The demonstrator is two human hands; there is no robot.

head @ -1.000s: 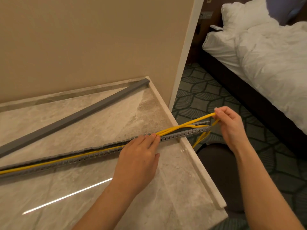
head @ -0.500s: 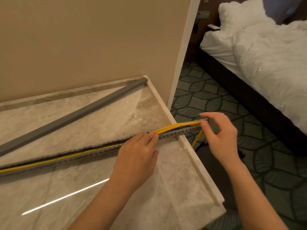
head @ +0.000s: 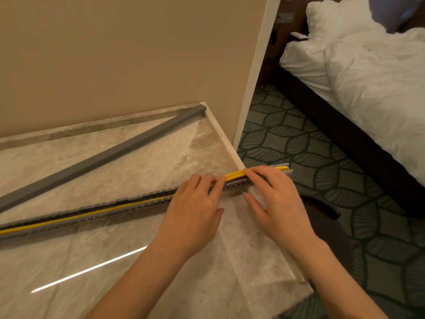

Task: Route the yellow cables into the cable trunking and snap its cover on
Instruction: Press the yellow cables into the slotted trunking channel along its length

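Counter (head: 115, 261): marble, raised lip along the right edge and the far edge, wall (head: 115, 54) behind. Past the right edge, patterned carpet (head: 299, 146) and a bed (head: 368, 77). Bare stone on the near side of the work.

Left hand (head: 195, 210): palm down near the right edge, fingers nearly straight and close together, tips resting on the trunking (head: 103, 210) and the yellow cables (head: 232, 176). Right hand (head: 278, 203): just beside it, over the edge, fingers stretched flat along the top of the cables, thumb spread wide on the near side. Neither hand curls round anything.

Trunking: slotted, grey, long axis slanting from the near left towards the right edge, its end overhanging the carpet. Cables lie lengthwise in its channel, riding slightly proud between the hands.

Cover (head: 103, 160): loose behind the trunking, slanting to the far right corner.
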